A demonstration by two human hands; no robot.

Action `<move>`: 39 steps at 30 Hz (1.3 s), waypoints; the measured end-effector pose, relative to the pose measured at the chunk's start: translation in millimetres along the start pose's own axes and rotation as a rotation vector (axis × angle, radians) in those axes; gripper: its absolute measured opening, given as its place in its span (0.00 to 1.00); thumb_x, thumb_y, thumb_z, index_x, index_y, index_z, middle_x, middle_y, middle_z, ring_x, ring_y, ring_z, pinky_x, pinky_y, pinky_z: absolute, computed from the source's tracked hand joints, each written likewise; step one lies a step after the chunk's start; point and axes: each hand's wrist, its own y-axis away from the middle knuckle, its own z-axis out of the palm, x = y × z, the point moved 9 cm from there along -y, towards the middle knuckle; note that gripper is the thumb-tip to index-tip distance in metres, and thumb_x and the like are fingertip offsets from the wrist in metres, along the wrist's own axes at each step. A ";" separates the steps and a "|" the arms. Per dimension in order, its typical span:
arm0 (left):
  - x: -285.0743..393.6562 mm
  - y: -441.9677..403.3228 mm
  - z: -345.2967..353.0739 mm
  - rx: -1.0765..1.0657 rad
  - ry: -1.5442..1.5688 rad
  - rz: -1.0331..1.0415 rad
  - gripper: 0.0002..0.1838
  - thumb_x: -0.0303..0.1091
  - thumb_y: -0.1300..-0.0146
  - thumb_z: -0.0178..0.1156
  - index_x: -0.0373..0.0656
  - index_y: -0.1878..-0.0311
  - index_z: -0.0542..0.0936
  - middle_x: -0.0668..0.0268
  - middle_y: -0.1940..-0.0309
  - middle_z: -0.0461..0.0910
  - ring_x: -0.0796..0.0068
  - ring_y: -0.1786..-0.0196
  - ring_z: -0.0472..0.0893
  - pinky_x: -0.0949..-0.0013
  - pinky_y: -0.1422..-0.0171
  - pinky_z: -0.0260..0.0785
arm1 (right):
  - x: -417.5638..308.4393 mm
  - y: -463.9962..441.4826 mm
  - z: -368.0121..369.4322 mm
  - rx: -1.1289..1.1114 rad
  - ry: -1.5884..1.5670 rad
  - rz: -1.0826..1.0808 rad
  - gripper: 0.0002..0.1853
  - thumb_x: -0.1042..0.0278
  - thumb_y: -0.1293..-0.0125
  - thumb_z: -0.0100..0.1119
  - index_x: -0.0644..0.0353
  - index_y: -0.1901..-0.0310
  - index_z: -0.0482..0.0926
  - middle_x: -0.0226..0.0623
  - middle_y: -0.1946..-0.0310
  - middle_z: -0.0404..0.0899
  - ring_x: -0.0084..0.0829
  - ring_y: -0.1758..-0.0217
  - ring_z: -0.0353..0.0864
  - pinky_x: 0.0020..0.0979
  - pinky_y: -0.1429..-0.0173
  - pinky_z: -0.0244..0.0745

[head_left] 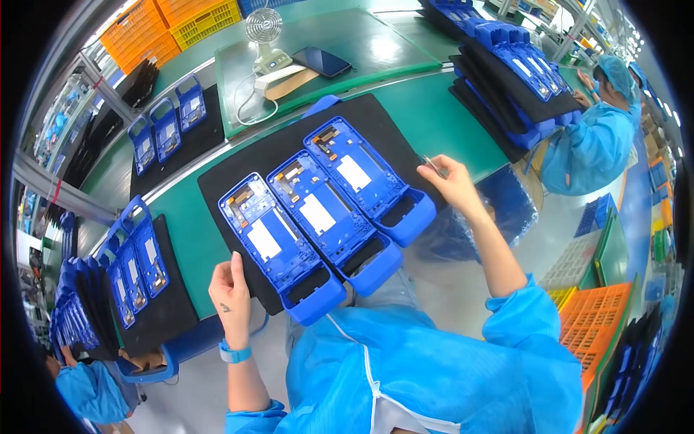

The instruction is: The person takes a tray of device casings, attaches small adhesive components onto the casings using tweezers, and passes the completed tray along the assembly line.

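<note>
Three blue device housings (322, 197) lie on the black mat (249, 153). By its right edge, the right hand (454, 182) has fingers pinching a thin tool (427, 160); by its left, I can't tell if the left hand (231, 291) grips. It seems tool work, next needing steady hands.

Electronics assembly area in a factory. Identical blue casings (334, 217) with exposed circuit parts (251, 194) lie in rows on black mats (376, 119) along a green counter (437, 105); plastic crates (134, 35) are stacked behind, and nearby workers (614, 74) wear blue smocks (591, 153).
</note>
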 end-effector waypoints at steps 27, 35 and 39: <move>-42.8 -128.3 -72.3 -0.195 0.754 -0.345 0.20 0.44 0.35 0.49 0.33 0.57 0.74 0.79 0.89 0.56 0.89 0.88 0.56 0.82 0.84 0.43 | -201.2 -98.0 150.3 -0.619 -0.381 0.116 0.19 0.58 0.36 0.49 0.69 0.57 0.75 0.34 0.74 0.78 0.14 0.90 0.57 0.16 0.83 0.54; -143.7 -327.9 -122.9 0.060 0.953 -0.471 0.09 0.26 0.39 0.46 0.31 0.60 0.71 0.70 0.81 0.65 0.81 0.81 0.64 0.80 0.79 0.53 | -200.3 -151.5 397.7 -0.601 -0.220 0.358 0.14 0.76 0.40 0.40 0.77 0.57 0.69 0.57 0.73 0.78 0.40 0.79 0.80 0.33 0.78 0.78; -229.7 -409.5 -174.7 0.212 0.155 -0.332 0.10 0.27 0.47 0.50 0.29 0.70 0.76 0.57 0.77 0.73 0.66 0.73 0.73 0.68 0.72 0.63 | -205.5 -156.5 413.0 -0.615 0.126 0.284 0.11 0.73 0.44 0.47 0.68 0.66 0.78 0.44 0.81 0.79 0.36 0.80 0.79 0.34 0.69 0.75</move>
